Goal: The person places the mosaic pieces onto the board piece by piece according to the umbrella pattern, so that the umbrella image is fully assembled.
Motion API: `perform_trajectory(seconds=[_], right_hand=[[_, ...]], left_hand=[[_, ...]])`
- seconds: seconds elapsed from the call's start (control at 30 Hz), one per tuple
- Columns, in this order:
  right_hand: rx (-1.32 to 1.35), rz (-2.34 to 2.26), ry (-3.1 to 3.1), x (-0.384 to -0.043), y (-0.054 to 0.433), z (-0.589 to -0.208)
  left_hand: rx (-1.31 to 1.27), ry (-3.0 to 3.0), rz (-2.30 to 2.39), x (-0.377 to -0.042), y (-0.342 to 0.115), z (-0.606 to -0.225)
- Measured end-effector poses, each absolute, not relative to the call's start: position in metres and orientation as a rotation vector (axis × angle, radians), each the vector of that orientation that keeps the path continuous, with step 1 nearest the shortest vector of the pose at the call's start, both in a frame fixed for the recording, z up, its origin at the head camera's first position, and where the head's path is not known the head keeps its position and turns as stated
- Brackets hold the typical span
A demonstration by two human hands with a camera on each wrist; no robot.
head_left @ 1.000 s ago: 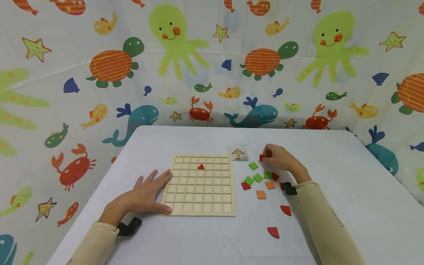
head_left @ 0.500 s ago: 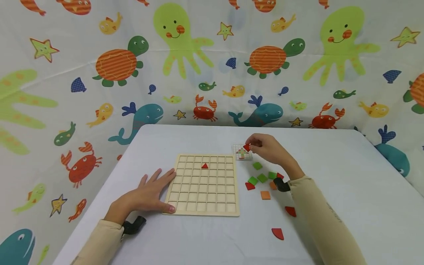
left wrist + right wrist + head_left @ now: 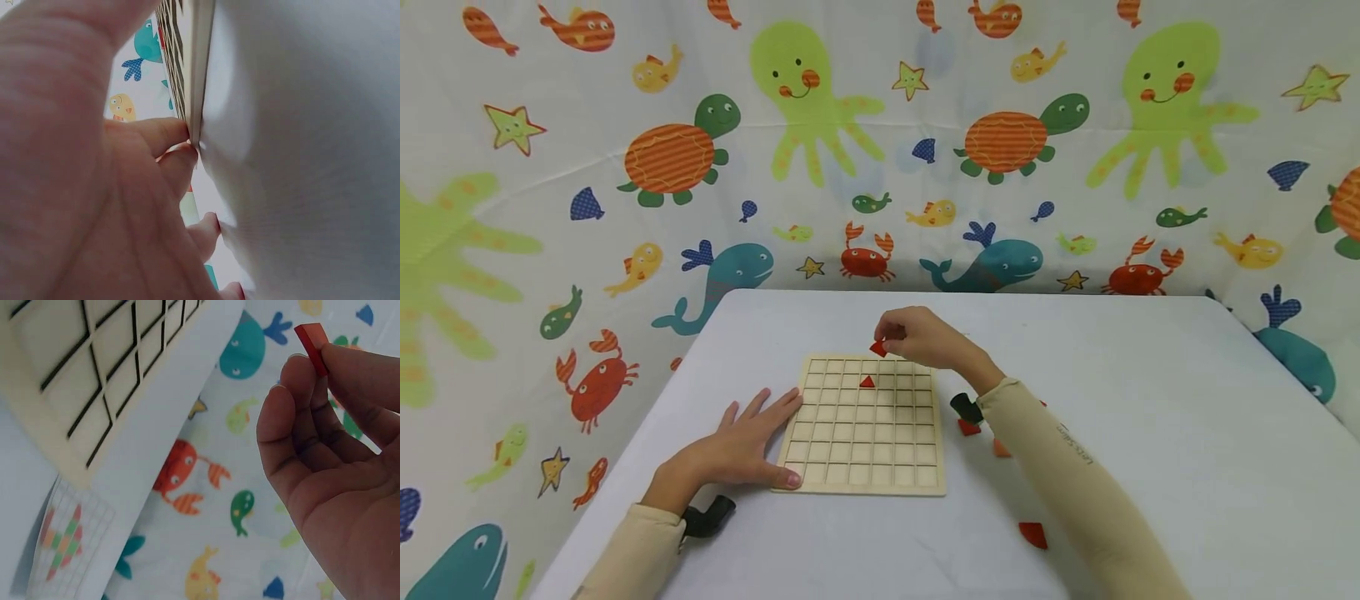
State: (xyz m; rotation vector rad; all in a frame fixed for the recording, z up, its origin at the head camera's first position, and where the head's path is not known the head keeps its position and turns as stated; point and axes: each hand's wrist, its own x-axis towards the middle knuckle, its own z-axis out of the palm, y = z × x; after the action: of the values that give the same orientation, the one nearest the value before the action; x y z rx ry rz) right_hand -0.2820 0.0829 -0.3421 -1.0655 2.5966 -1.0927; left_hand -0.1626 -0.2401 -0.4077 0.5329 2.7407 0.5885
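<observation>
My right hand [image 3: 928,337] pinches a small red piece [image 3: 878,347] between thumb and fingertips, just above the far edge of a wooden grid board [image 3: 842,433]. The right wrist view shows the piece [image 3: 311,349] as thin and flat, held off the table. On the board, a red triangle [image 3: 867,382] lies in a cell of the second row from the back. Against the board's left side rests my left hand [image 3: 737,450], fingers spread, thumb on the near left corner. Its fingertips touch the board's edge [image 3: 199,75] in the left wrist view.
Right of the board lie a red piece [image 3: 968,427], an orange square [image 3: 1002,448] and a red quarter-round piece [image 3: 1033,534]. My right forearm covers other pieces. A patterned grid card [image 3: 62,544] lies beside the board. A sea-animal curtain [image 3: 865,183] hangs behind the table.
My right hand has carried the red piece leftward from the loose pieces, past the card, to the board's far edge. The left hand stays at the board's side.
</observation>
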Motion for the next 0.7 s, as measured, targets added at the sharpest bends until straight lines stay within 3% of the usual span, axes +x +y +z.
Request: perform_trajectory(seconds=[0.7], right_hand=[[-1.316, -0.641, 2.48, -0.286, 0.018, -0.369]], left_hand=[[0.515, 2.742, 0.569, -0.163, -0.236, -0.409]])
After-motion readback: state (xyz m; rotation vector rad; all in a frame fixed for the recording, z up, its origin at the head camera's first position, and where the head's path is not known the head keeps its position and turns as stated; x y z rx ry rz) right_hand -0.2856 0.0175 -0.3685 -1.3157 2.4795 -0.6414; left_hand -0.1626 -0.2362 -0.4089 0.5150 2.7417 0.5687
